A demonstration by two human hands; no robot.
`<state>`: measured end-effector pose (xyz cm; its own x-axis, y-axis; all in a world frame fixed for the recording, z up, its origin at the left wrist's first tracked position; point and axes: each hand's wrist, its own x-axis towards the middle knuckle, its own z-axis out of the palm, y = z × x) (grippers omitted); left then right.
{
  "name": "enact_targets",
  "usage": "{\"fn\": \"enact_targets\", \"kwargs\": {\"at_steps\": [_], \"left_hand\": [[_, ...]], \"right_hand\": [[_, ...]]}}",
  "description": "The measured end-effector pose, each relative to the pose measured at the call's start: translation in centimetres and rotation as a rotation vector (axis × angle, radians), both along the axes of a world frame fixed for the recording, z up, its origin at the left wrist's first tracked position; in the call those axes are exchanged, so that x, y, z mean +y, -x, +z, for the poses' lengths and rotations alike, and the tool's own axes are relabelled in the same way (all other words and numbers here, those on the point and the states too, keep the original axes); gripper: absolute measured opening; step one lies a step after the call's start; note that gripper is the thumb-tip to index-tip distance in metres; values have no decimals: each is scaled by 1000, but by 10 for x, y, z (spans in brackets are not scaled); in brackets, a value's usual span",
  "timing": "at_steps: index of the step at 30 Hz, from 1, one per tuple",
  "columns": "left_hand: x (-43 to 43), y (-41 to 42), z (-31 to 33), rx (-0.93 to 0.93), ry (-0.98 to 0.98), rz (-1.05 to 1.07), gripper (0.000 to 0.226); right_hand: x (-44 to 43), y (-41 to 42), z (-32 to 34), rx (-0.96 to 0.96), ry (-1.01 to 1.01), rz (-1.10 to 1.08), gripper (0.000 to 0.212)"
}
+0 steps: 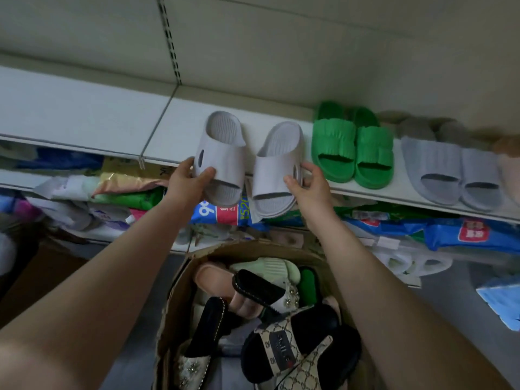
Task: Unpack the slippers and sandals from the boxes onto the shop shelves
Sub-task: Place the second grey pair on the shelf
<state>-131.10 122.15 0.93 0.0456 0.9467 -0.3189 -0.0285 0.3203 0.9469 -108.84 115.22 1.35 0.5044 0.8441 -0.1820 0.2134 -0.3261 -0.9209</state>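
I have two pale grey slippers, one per hand. The left slipper point(221, 156) is pinched at its strap by my left grip point(185, 182), thumb on top and fingers at the outer side. The right slipper point(277, 167) is held the same way by my right grip point(311, 187), closed round the strap's outer edge. Both slippers lie heel-first over the top shelf point(84, 116) with their toes past its front edge. I cannot tell whether they rest on it.

Just to their right on the same shelf stand two green slippers point(353, 150), side by side and touching. Beyond them are two blue-grey slippers point(450, 175), also as a pair. Further right the view blurs.

Below my arms is one open cardboard box point(174, 305) on the floor. It holds a jumble of sandals point(284, 350) in black, patterned, pink and pale green, too tangled to count. The lower shelves carry coloured packets point(225, 212).
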Motion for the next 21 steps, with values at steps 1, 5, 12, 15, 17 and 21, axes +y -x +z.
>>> {"fn": "enact_targets", "kwargs": {"at_steps": [1, 5, 12, 15, 17, 21], "left_hand": [[7, -3, -1, 11, 21, 2, 37], [22, -7, -6, 210, 24, -40, 61], [10, -8, 0, 871, -539, -198, 56], [0, -6, -13, 956, -670, -403, 79], [1, -6, -21, 1012, -729, -454, 85], [21, -16, -24, 1048, -746, -439, 83]], "right_hand": [[9, -1, -2, 11, 20, 5, 49], [27, -4, -2, -79, 53, 49, 44], [21, 4, -5, -718, -24, 284, 60], [16, 10, -11, -867, -79, 450, 74], [21, 11, -17, -906, -72, 498, 76], [43, 2, -19, -919, -73, 491, 73]]}}
